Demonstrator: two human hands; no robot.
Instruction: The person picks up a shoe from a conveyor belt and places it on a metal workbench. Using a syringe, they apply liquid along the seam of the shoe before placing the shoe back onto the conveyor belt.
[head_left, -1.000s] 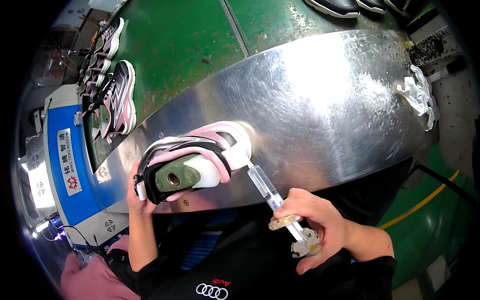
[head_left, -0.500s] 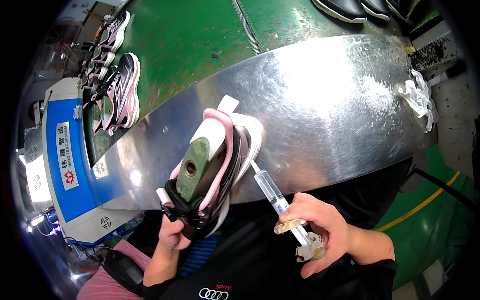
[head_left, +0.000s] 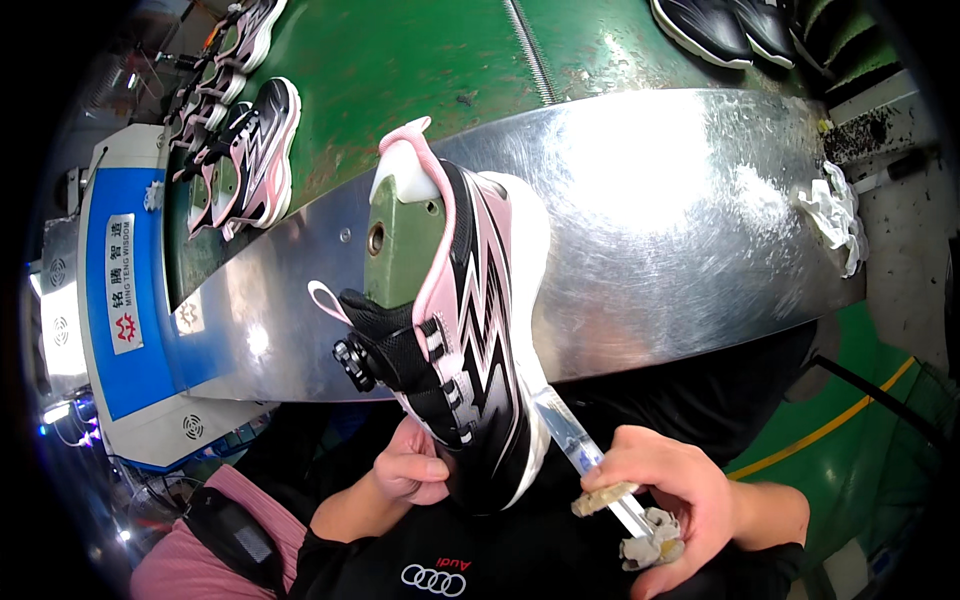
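Note:
A black, pink and white sneaker (head_left: pixel 490 300) with a green shoe last (head_left: pixel 405 245) inside it is held up over the metal table's near edge. My left hand (head_left: pixel 410 465) grips it at the toe, its fingers partly hidden behind the shoe. In my right hand (head_left: pixel 680 490) is a clear syringe (head_left: pixel 570 435), its flange and plunger end crusted with dried, glue-like lumps. The syringe's tip meets the white sole's side edge near the forefoot; the exact contact is hard to make out. My thumb is at the plunger end.
Beyond the shiny metal table (head_left: pixel 640 240) runs a green conveyor belt (head_left: pixel 400 60). Several similar sneakers (head_left: pixel 265 150) stand on it at left, black shoes (head_left: pixel 705 30) at far right. Crumpled white paper (head_left: pixel 835 215) lies at right. A blue-and-white machine panel (head_left: pixel 135 290) stands left.
The sneaker has turned to show its side, lying more upright in view. My left hand has shifted right along the toe. The syringe has moved slightly down and right, now against the sole.

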